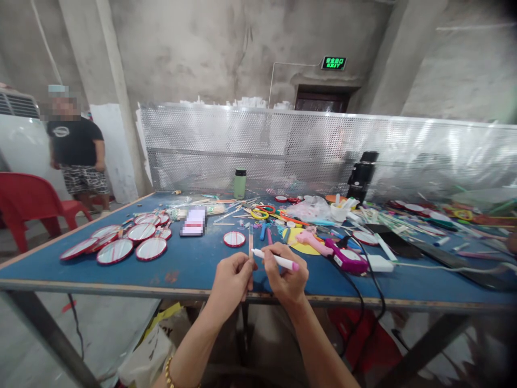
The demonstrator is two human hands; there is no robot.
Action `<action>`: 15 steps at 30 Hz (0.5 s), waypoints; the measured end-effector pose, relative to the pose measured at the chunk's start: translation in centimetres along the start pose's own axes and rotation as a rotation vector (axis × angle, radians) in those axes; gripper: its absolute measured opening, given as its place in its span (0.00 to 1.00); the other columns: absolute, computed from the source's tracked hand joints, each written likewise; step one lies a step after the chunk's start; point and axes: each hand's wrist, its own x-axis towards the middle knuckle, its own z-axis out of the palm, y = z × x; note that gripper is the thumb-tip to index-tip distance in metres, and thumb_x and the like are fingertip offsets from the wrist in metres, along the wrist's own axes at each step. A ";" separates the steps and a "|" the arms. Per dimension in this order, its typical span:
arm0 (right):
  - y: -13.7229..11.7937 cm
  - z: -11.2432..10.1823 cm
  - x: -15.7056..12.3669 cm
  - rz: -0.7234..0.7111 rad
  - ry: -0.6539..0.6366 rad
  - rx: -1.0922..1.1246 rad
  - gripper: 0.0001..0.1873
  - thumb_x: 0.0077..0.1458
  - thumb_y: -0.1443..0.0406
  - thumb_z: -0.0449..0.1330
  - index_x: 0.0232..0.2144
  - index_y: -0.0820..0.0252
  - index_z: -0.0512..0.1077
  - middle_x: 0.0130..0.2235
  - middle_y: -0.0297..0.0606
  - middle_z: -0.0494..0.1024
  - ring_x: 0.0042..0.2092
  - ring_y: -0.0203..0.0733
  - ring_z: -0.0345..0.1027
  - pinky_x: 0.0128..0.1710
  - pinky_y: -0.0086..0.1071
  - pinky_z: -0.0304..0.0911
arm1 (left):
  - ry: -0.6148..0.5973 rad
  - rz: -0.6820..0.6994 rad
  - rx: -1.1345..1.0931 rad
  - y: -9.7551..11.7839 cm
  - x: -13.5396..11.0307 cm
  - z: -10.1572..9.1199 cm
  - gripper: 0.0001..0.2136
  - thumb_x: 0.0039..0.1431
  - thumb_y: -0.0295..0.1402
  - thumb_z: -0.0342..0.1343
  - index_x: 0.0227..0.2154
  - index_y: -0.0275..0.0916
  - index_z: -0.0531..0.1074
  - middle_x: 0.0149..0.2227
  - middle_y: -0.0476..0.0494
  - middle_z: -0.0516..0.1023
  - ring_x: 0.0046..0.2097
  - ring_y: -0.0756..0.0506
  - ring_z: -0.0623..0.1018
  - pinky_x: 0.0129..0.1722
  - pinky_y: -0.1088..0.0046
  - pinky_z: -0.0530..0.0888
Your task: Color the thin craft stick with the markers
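Observation:
My left hand (232, 280) is closed around a thin wooden stick (251, 242) that stands upright over the near edge of the blue table (189, 267). My right hand (285, 272) grips a white pen with a pink cap (277, 261), its tip touching the stick. A single small round red-rimmed mirror (234, 238) lies just beyond my hands. A pink and purple glue gun (343, 256) rests to the right of my right hand, with its black cord trailing over the table edge.
Several red-rimmed round mirrors (129, 242) lie at the left of the table. A green bottle (239, 184), scissors (260, 212), sticks and craft clutter cover the back and right. A perforated metal screen (283, 148) stands behind. A person (76, 151) stands at far left by a red chair (32, 207).

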 end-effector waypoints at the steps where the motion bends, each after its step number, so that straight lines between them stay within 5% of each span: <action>1: 0.0 0.0 0.0 -0.001 0.005 -0.008 0.10 0.62 0.70 0.56 0.29 0.59 0.73 0.24 0.31 0.75 0.22 0.33 0.68 0.24 0.27 0.63 | 0.001 -0.002 0.000 0.0 0.0 0.0 0.15 0.60 0.46 0.54 0.25 0.39 0.69 0.14 0.55 0.68 0.12 0.55 0.61 0.12 0.80 0.55; 15: 0.1 0.1 0.1 0.005 0.015 -0.012 0.09 0.62 0.71 0.56 0.31 0.58 0.74 0.24 0.31 0.75 0.24 0.33 0.70 0.26 0.26 0.64 | -0.005 -0.013 0.004 0.2 -0.1 0.1 0.14 0.59 0.44 0.55 0.26 0.39 0.70 0.14 0.55 0.68 0.12 0.55 0.61 0.12 0.81 0.55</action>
